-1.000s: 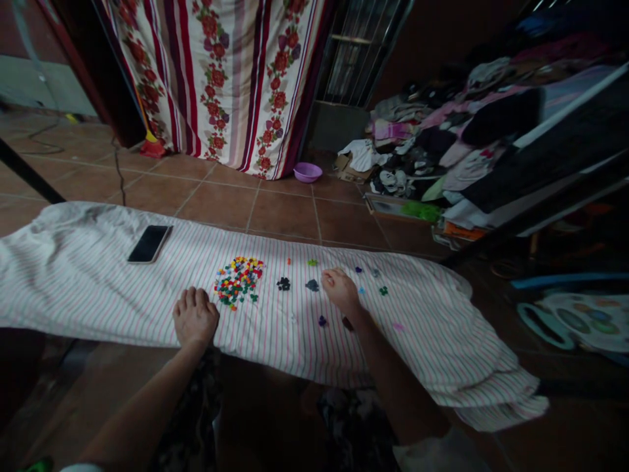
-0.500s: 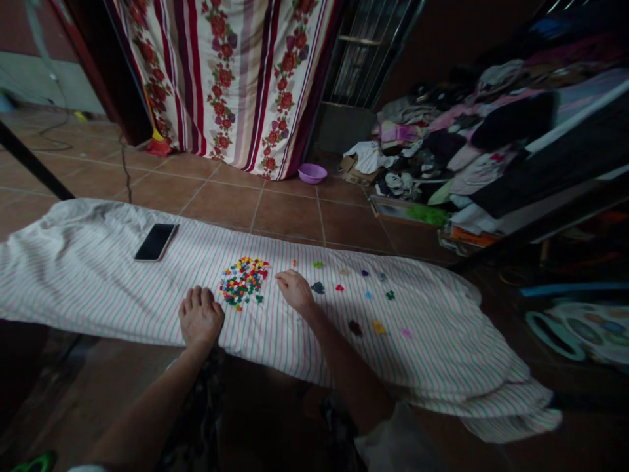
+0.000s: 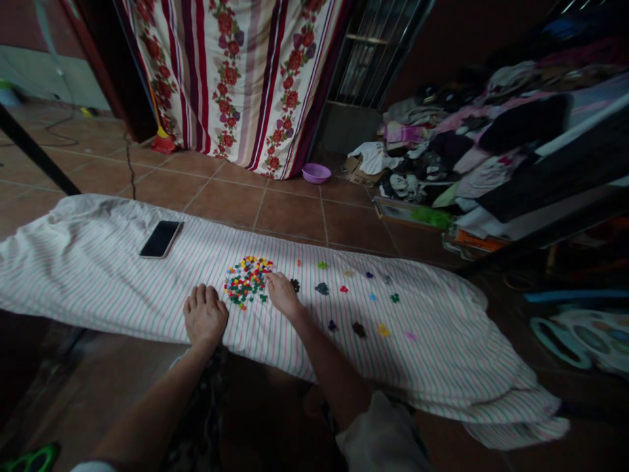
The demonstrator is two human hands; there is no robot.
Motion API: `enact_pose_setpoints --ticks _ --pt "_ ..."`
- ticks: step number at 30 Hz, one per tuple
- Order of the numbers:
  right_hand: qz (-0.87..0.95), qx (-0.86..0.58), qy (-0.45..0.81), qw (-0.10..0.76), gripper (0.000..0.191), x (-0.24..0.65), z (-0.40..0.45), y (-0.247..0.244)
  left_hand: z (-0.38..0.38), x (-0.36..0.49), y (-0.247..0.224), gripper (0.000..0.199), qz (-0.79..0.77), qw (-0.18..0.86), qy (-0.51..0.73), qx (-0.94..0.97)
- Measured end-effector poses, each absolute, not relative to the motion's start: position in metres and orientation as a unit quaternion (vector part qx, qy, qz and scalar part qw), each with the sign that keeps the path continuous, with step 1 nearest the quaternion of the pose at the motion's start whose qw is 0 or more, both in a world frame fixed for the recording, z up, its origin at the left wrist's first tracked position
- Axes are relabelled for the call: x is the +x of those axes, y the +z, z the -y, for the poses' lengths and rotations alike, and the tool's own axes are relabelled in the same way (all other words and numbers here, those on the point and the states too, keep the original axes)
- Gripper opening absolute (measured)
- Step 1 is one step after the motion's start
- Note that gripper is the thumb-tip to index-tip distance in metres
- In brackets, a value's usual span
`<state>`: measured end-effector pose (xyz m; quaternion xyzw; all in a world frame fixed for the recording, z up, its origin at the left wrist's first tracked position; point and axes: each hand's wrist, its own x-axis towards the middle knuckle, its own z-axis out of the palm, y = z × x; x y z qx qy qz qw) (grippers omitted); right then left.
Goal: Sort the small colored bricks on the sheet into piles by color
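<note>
Pieces (image 3: 246, 280) in many colours lay loose in a patch on a striped cloth (image 3: 122, 282), between the two hands. The left hand (image 3: 205, 314) rested palm down just beside them, its fingers slightly spread. The right hand (image 3: 282, 293) had its fingers drawn together at the right edge of the patch; whether they pinched a piece could not be told.

A careless sweep of that hand could knock the black cluster (image 3: 295, 285) just beside it into the mixed colours. A tug on the soft cloth could jostle the small groups, the dark grey cluster (image 3: 322, 288) and red cluster (image 3: 344, 289) among them. Dim light could cause the brown cluster (image 3: 359, 329) to be mistaken for black.

On the floor (image 3: 289, 203), a purple bowl (image 3: 317, 179) stood beside the curtain (image 3: 240, 85), any contents too dim to make out, and a cardboard box (image 3: 361, 172) had a white garment (image 3: 371, 157) draped over it.
</note>
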<state>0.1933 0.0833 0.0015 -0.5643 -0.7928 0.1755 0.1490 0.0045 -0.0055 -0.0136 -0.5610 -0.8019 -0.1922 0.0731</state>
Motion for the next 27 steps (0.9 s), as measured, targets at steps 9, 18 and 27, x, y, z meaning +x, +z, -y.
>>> enact_pose_setpoints --ticks 9,18,27 --pt "0.764 -0.604 0.169 0.151 0.037 0.1831 -0.0811 0.0028 0.0059 0.0056 -0.0099 0.043 0.803 0.057 -0.195 -0.560" --pt "0.760 -0.605 0.168 0.165 0.037 0.1833 -0.0732 0.0017 0.0052 0.0045 -0.0140 0.041 0.803 0.066 -0.190 -0.561" --pt "0.757 -0.606 0.177 0.172 0.030 0.1847 -0.0755 -0.0030 0.0063 0.0061 -0.0092 0.041 0.804 0.063 -0.185 -0.561"
